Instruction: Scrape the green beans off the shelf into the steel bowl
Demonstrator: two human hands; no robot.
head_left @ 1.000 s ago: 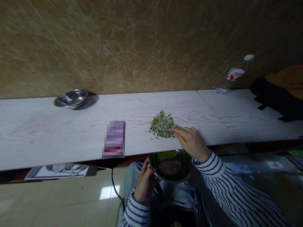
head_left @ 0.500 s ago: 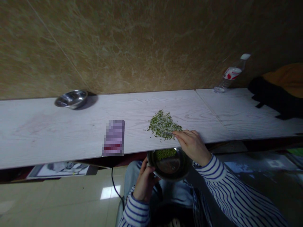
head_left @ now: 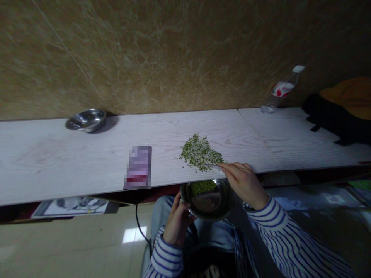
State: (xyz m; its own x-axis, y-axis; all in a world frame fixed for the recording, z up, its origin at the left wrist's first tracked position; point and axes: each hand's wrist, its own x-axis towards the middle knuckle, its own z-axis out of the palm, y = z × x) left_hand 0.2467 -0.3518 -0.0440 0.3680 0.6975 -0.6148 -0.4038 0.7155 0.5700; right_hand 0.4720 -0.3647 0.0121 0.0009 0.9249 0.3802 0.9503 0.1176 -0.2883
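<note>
My left hand (head_left: 177,222) grips a metal bowl (head_left: 207,210) by its left side, just below the table's front edge. Inside, a heap of small green beans (head_left: 203,187) lies against the far wall. My right hand (head_left: 245,181) pinches a thin silvery metal utensil (head_left: 213,166), which points left into a spread of green beans mixed with white grains (head_left: 199,152) on the tabletop. The tip of the utensil is too small and blurred among the beans to make out. The right hand hovers by the table edge, to the right of the bowl's rim.
A second metal bowl (head_left: 87,120) rests near the wall at left. A blurred purple rectangular item (head_left: 138,166) lies at the front edge. A plastic bottle (head_left: 279,92) and a black and orange bag-like item (head_left: 342,110) are at right. Papers (head_left: 74,205) stick out under the table.
My right hand has moved slightly right and toward me, showing more of the metal utensil. My left hand and the bowl stay almost in place.
</note>
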